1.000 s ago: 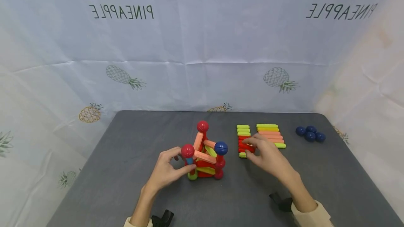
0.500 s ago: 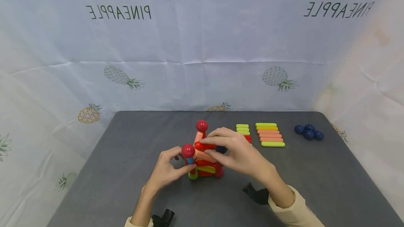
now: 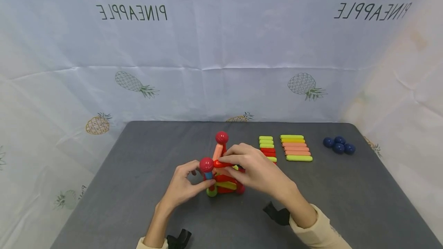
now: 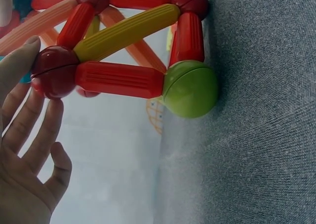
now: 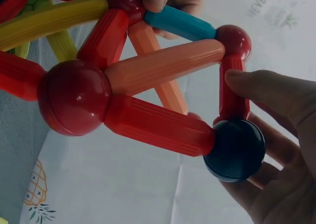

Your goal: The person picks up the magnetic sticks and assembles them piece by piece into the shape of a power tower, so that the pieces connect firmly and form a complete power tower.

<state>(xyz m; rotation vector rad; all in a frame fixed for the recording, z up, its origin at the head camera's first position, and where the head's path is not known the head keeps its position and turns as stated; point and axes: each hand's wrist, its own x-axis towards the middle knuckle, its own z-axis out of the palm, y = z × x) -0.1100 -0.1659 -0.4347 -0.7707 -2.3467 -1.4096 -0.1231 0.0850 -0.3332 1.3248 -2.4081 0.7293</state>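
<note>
A framework of plastic rods and balls (image 3: 226, 185) stands on the table. My left hand (image 3: 185, 185) steadies its left side, thumb and fingers around a mid-height red ball (image 4: 55, 72), above a green ball (image 4: 191, 89) at the base. My right hand (image 3: 257, 170) pinches a short red rod (image 5: 234, 98) at the top. In the right wrist view this rod spans from a red ball (image 5: 234, 42), atop a blue rod (image 5: 182, 22), to a dark blue ball (image 5: 234, 150). Salmon rods (image 5: 168, 66) run diagonally up the sides. In the head view, my right hand hides the blue ball.
Right of the framework lies a row of short lime and red rods (image 3: 268, 151). Beside it is a row of longer lime, yellow and salmon rods (image 3: 295, 149). Several dark blue balls (image 3: 338, 148) cluster farther right. A pineapple-print cloth (image 3: 221, 49) hangs behind the table.
My right hand has taken a red rod from the short row, carried it left to the framework and lowered it between the top balls. My left hand has stayed in place.
</note>
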